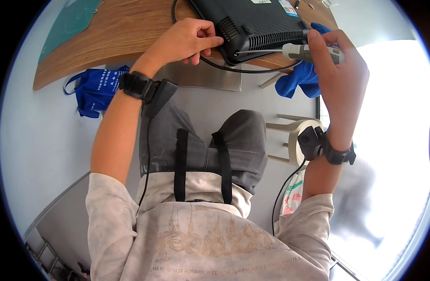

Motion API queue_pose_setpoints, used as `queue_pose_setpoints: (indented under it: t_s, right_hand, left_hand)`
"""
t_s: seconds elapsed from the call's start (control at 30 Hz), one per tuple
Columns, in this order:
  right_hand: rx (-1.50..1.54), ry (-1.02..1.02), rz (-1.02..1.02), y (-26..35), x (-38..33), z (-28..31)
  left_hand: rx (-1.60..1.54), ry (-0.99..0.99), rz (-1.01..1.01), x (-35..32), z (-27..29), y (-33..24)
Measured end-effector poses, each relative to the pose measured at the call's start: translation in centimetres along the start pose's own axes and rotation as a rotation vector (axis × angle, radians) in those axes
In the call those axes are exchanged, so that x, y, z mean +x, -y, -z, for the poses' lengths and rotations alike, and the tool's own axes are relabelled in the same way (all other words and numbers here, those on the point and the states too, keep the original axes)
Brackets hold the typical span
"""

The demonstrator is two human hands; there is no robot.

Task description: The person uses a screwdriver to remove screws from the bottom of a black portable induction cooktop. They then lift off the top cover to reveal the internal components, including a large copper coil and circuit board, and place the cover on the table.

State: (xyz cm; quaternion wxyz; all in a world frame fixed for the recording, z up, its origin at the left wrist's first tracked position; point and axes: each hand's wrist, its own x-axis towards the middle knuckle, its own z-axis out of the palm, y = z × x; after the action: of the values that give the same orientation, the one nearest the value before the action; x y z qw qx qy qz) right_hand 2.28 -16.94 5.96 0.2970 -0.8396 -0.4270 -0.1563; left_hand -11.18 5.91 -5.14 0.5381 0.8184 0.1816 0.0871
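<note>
A black laptop (268, 25) lies with its vented underside up at the table's front edge. My right hand (339, 61) is closed around the grey-and-white handle of a screwdriver (294, 51). Its thin shaft runs left, nearly level, and the tip meets the laptop's near left corner. Beside the vent at that same corner is my left hand (196, 41), fingers curled, thumb and forefinger pinched together against the case. Whatever may sit between those fingertips is too small to make out.
A black cable (245, 71) loops below the table edge. On the wooden table (130, 28) lies a green mat (67, 25); small parts sit at the far right. Blue bags (95, 91) hang or lie at the left, and blue cloth (299, 82) hangs right, above a beige stool (297, 136).
</note>
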Motion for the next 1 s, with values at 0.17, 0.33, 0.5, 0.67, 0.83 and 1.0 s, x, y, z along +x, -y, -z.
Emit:
queue_pose_setpoints:
  t_s: [0.17,0.33,0.5,0.67,0.83,1.0]
  right_hand:
    - [-0.047,0.009,0.046,-1.5,1.3,0.0]
    - [-0.084,0.156,-0.15,-0.3,2.8,0.3]
    - [-0.106,0.192,-0.06,-1.1,4.3,-0.1]
    - [-0.214,0.29,-0.042,-0.8,7.0,0.1]
    - [-0.052,0.23,0.032,4.6,5.3,0.8]
    - [-0.073,0.23,-0.031,6.9,6.1,0.3]
  left_hand:
    - [-0.013,-0.006,-0.009,-0.2,-0.1,-0.2]
    - [0.001,-0.013,-0.021,-0.1,0.0,0.2]
    - [0.007,-0.019,-0.009,-0.3,0.1,0.1]
    - [0.015,-0.001,-0.009,0.0,-0.1,-0.3]
    - [0.019,-0.013,0.016,-0.5,0.0,-0.5]
    - [0.036,-0.017,0.017,-0.4,0.1,-0.4]
